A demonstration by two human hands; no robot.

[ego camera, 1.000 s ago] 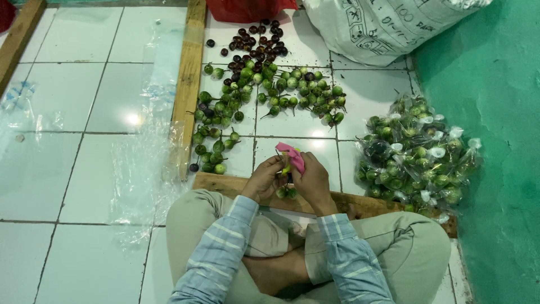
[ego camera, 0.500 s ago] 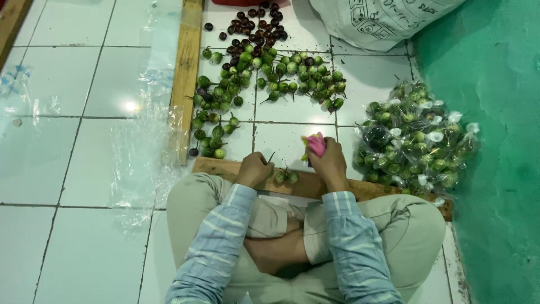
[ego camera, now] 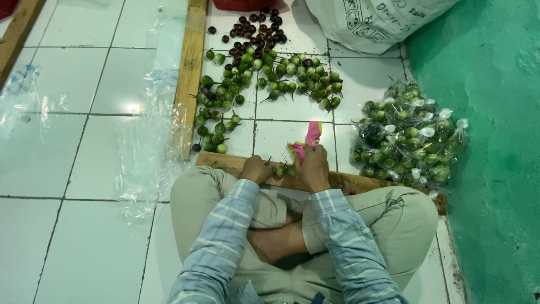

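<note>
Two hands: both work over a small bag of green fruits (ego camera: 283, 169) lying on a wooden plank (ego camera: 225, 163) just beyond the crossed legs.
Left hand (ego camera: 256, 169): curled shut at the left edge of the bag.
Right hand (ego camera: 314, 166): fingers closed around a pink tool (ego camera: 308, 139) that stands up from the fist.
Right side: a heap of filled clear bags (ego camera: 408, 138), glossy and knotted, near the green wall.
Far: loose round green fruits (ego camera: 264, 79) spread on white tiles, dark purple fruits (ego camera: 256, 31) beyond them.
</note>
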